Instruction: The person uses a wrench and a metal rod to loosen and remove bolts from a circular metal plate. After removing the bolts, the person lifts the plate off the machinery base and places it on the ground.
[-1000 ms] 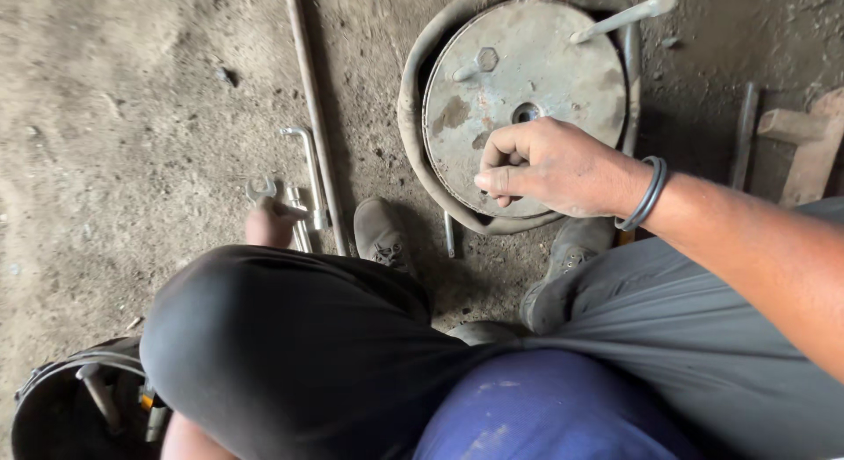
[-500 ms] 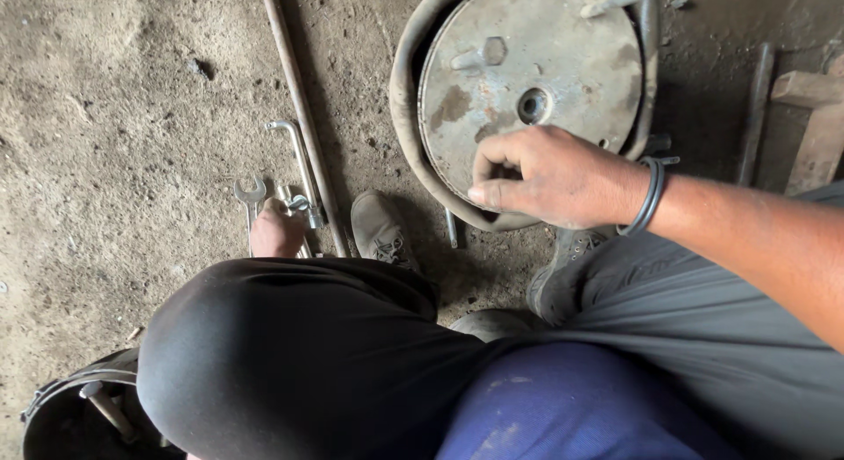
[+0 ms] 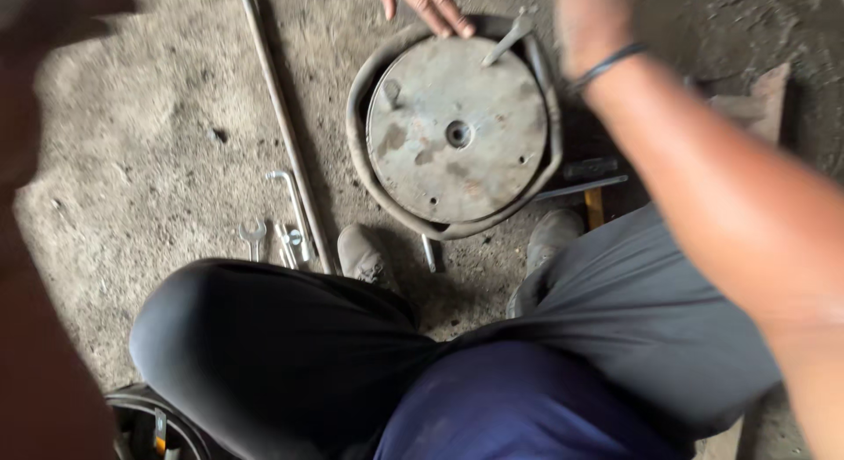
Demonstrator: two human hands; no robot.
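Note:
A round grey metal disc (image 3: 457,130) lies flat on the dirt floor, ringed by a dark rubber tube (image 3: 359,161). A thin metal tool (image 3: 508,40) rests on the disc's far edge. My right hand (image 3: 582,16) is raised above the disc's far right side. It is blurred and cut by the frame top, with a dark band on the wrist (image 3: 607,65). Another person's hand (image 3: 426,5) touches the tube at the far edge. A blurred dark shape (image 3: 31,275) along the left edge looks like my left arm, but I cannot make out the hand.
A long metal rod (image 3: 281,126) lies left of the disc, with an L-shaped wrench (image 3: 288,196) and a spanner (image 3: 253,236) beside it. My shoes (image 3: 362,253) (image 3: 549,236) sit just before the disc. Metal bars (image 3: 585,174) lie at its right. A black container (image 3: 145,425) stands bottom left.
My right hand has lifted off the disc's near edge and swung up and away to the far right. The view has tilted, so the whole disc and the other person's hand show.

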